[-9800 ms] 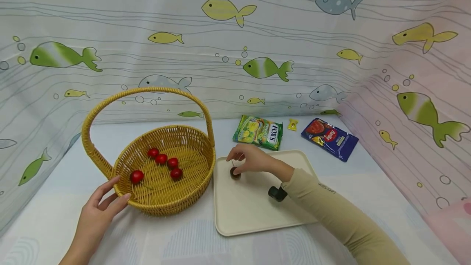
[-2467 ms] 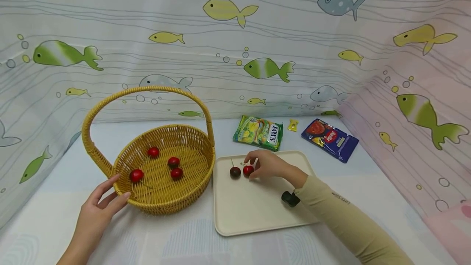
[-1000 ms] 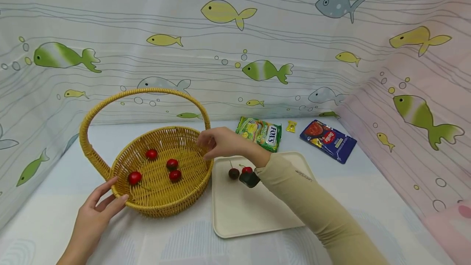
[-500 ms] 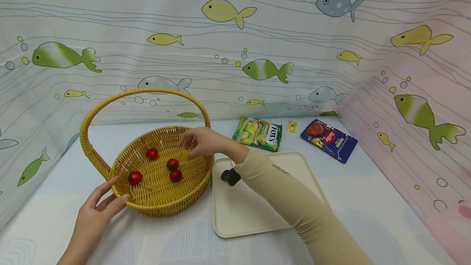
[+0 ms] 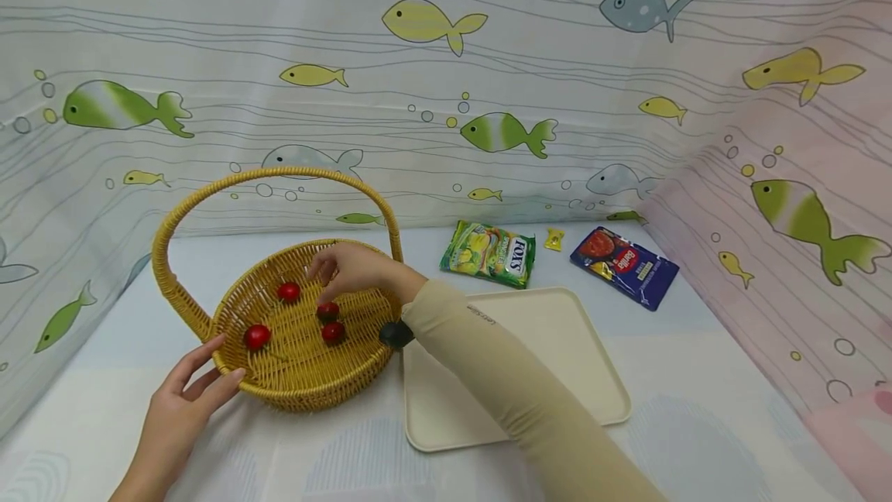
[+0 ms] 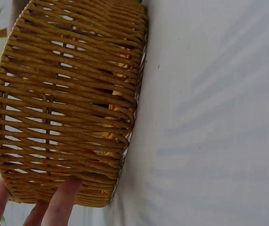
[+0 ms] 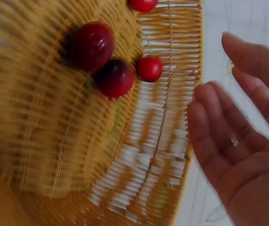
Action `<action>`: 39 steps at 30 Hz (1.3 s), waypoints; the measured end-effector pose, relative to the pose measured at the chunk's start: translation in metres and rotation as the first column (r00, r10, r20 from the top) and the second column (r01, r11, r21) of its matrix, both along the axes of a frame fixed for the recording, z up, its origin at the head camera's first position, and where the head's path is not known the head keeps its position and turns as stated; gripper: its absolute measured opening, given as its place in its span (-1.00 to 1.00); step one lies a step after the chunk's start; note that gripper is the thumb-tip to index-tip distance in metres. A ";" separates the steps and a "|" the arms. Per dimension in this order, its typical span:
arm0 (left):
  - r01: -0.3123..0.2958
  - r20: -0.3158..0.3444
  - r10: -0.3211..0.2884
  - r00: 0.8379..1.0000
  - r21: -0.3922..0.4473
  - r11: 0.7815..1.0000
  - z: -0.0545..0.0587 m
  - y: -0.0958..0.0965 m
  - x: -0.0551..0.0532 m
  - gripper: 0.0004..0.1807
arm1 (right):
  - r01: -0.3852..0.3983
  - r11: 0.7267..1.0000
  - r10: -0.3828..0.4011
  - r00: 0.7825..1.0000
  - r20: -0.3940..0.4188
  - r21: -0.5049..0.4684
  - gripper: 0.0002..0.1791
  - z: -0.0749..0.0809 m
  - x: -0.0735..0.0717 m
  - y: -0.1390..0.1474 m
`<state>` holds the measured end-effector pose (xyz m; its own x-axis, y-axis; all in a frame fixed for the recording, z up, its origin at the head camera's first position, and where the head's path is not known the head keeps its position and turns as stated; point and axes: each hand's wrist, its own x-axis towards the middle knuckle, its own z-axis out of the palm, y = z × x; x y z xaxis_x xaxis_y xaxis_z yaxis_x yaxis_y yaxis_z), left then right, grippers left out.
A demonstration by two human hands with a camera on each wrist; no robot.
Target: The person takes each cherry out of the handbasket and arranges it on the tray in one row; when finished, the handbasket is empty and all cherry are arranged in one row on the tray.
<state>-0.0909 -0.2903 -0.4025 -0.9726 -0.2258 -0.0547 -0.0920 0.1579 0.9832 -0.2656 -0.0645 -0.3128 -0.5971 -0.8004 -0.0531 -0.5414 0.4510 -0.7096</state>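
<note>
My left hand rests on the near left of the yellow wicker basket, thumb and fingertips touching its rim. In the left wrist view, spread fingers lie against the outer wall. My right hand hovers inside the basket, fingers bent loosely with nothing between them. Below its fingertips lies a red cherry, close to another cherry. Farther left are a third cherry and one near the rim. The right wrist view shows the palm and fingers apart from the cherries.
A cream tray stands right of the basket, partly covered by the right sleeve. Behind it lie a green FOX'S candy bag, a small yellow wrapped candy and a blue Barilla pouch. The basket's tall handle arches over its middle.
My right hand set a dark cherry, then a red one, on the tray, released them and moved left over the basket. The sleeve now hides both. My left hand stays at the rim.
</note>
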 end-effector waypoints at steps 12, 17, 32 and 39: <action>0.008 -0.019 -0.008 1.000 0.037 0.999 0.004 0.004 0.002 -0.33 | 0.061 0.998 -0.062 0.992 0.112 0.014 -0.64 -0.015 -0.014 -0.023; 0.013 -0.030 -0.012 0.999 0.038 0.999 0.005 0.006 0.001 -0.34 | 0.087 0.988 -0.101 0.989 0.109 0.131 -0.66 -0.029 -0.018 -0.024; 0.009 -0.024 -0.009 1.000 0.027 1.000 0.008 0.008 0.001 -0.34 | 0.005 0.963 -0.016 0.999 0.037 0.269 -0.69 -0.035 -0.016 -0.033; -0.005 -0.007 0.005 1.000 0.030 1.000 0.008 0.006 0.004 -0.33 | -0.086 0.977 0.083 0.996 0.027 0.193 -0.65 -0.011 -0.010 -0.030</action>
